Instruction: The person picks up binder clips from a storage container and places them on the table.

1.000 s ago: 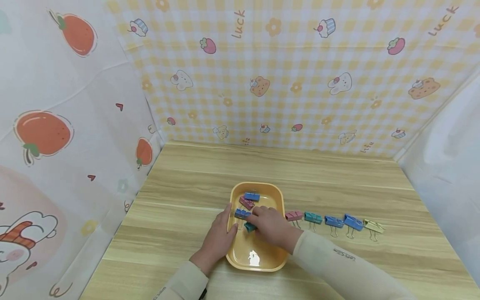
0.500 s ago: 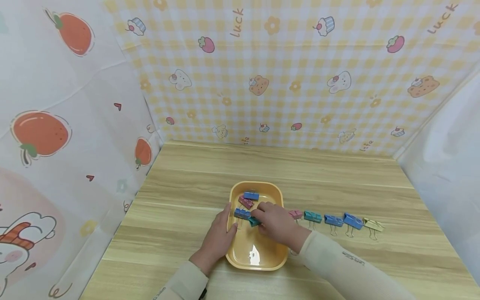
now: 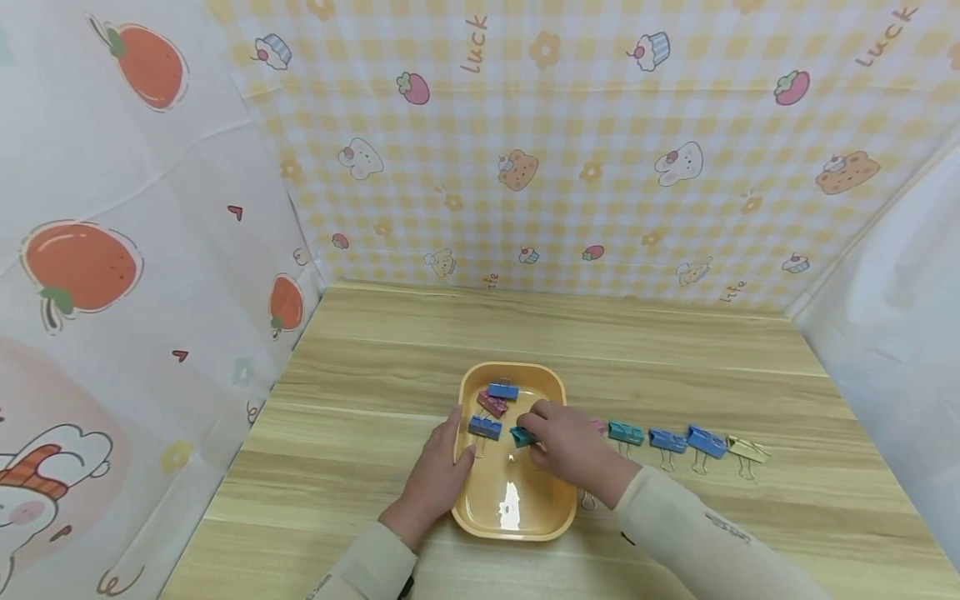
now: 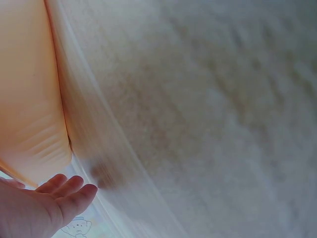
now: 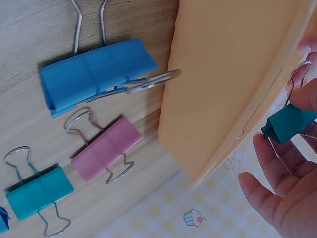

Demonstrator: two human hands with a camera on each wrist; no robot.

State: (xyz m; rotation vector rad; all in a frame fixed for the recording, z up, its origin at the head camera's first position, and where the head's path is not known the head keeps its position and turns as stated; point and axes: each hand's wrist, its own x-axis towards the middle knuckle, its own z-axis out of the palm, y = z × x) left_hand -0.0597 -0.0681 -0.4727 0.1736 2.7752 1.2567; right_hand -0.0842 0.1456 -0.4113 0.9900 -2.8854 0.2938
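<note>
My right hand [image 3: 570, 442] pinches a teal binder clip [image 5: 287, 123] between thumb and fingers, over the inside of the yellow-orange tray [image 3: 517, 533]. Its wire handles stick out on both sides in the right wrist view. Along the tray's left wall lies my left hand [image 3: 438, 467], thumb over the rim and fingers on the outside; the left wrist view has those fingers [image 4: 74, 198] beside the tray wall. Inside the tray are a blue clip [image 3: 503, 391] at the back, a pink clip [image 3: 492, 405] beneath it, and another blue clip [image 3: 485, 427] near my left thumb.
Right of the tray, a row holds a pink clip [image 5: 106, 148], a teal clip [image 3: 626, 433], two blue clips [image 3: 667, 442] and a yellow clip [image 3: 747, 451]. A larger blue clip [image 5: 99, 74] lies against the tray's outer side, mostly hidden by my right arm in the head view.
My right hand has moved right with the teal binder clip, away from the blue clip near my left thumb. The left hand and tray stay in place.
</note>
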